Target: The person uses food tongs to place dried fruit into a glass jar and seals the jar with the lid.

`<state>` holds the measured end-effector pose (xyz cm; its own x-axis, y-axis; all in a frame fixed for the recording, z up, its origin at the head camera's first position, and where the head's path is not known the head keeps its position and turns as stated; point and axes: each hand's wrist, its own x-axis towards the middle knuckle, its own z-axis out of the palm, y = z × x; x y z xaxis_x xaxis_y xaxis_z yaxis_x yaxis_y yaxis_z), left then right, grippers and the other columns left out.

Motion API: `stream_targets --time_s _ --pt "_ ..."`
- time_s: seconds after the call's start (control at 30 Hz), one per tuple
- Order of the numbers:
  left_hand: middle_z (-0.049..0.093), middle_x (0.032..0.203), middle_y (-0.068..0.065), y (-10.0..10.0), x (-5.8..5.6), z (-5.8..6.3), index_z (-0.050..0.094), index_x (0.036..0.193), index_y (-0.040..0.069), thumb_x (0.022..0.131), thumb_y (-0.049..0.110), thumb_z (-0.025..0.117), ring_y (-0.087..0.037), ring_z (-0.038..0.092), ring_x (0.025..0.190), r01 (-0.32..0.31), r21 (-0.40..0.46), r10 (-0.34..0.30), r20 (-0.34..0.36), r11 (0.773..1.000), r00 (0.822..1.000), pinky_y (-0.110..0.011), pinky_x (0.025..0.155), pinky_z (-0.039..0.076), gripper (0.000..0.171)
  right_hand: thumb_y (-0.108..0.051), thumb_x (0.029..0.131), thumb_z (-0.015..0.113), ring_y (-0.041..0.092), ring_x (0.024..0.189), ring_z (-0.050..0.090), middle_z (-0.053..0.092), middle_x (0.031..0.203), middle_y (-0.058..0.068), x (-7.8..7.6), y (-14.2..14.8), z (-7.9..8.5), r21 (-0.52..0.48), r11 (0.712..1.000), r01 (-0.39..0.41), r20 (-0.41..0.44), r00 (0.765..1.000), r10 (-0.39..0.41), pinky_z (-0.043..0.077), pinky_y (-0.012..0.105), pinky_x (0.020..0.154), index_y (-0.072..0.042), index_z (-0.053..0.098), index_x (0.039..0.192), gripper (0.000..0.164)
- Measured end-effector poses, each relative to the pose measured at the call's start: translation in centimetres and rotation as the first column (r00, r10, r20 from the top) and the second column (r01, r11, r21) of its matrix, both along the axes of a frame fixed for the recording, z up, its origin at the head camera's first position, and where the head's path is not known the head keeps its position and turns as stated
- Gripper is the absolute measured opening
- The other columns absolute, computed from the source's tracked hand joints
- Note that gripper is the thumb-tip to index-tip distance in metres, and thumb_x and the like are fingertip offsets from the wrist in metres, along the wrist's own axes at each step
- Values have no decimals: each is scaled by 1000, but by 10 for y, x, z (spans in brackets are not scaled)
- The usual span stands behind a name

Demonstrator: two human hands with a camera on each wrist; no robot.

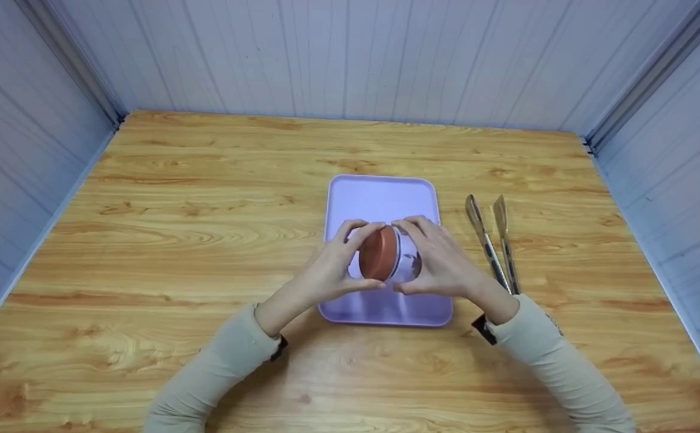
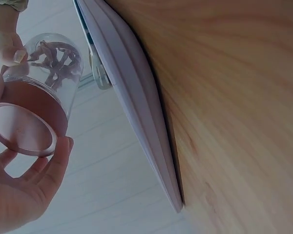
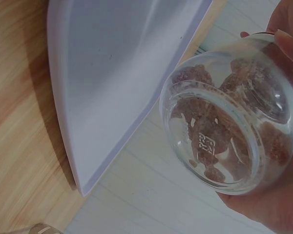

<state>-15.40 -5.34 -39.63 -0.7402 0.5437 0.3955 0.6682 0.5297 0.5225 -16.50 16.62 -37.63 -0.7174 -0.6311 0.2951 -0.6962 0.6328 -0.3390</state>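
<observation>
A clear glass jar (image 1: 409,260) with a reddish-brown lid (image 1: 380,254) is held tilted on its side above the lavender tray (image 1: 380,198). My left hand (image 1: 325,275) grips the lid, its thumb and fingers curled round the rim. Round the glass body curls my right hand (image 1: 446,262). In the left wrist view the lid (image 2: 49,108) sits on the jar mouth. Brown, irregular pieces (image 3: 205,131) show through the jar's base in the right wrist view; their kind is unclear.
Metal tongs (image 1: 486,242) lie right of the tray, arms spread, their near end partly hidden by my right forearm. The wooden table (image 1: 145,240) carries everything. Pale panels (image 1: 350,60) stand along its back and sides.
</observation>
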Motion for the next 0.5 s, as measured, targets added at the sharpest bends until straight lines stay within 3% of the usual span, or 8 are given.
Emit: stream_targets --time_s 0.13,0.23,0.37,0.5 --pt "34 126 -7 -1 1 1 28 135 28 66 40 76 -19 53 86 17 -25 -18 -50 1000 999 -31 67 46 85 -46 51 77 17 102 43 42 117 5 0 0 0 -9 1000 3 12 1000 -3 35 41 83 -9 41 126 91" --pt "32 129 -6 -1 2 1 26 136 27 70 46 70 -21 53 93 35 -17 -36 -54 999 998 -35 72 47 82 -46 50 76 16 101 43 42 116 4 0 1 0 -14 1000 5 12 1000 -5 35 41 83 -10 41 126 91" --pt "36 128 -4 -2 3 0 22 138 18 77 55 57 -17 53 94 10 30 -10 -2 1000 1000 -31 70 46 80 -46 50 76 16 100 43 43 116 4 0 0 0 -19 1000 1 5 1000 -1 35 40 83 -10 41 126 91" --pt "41 126 -3 -2 3 0 26 138 10 79 56 53 -11 52 94 -26 85 20 72 996 997 -24 64 46 79 -46 50 77 17 101 43 43 116 5 1 -1 1 -22 1000 -3 5 1000 3 35 40 83 -9 41 126 92"
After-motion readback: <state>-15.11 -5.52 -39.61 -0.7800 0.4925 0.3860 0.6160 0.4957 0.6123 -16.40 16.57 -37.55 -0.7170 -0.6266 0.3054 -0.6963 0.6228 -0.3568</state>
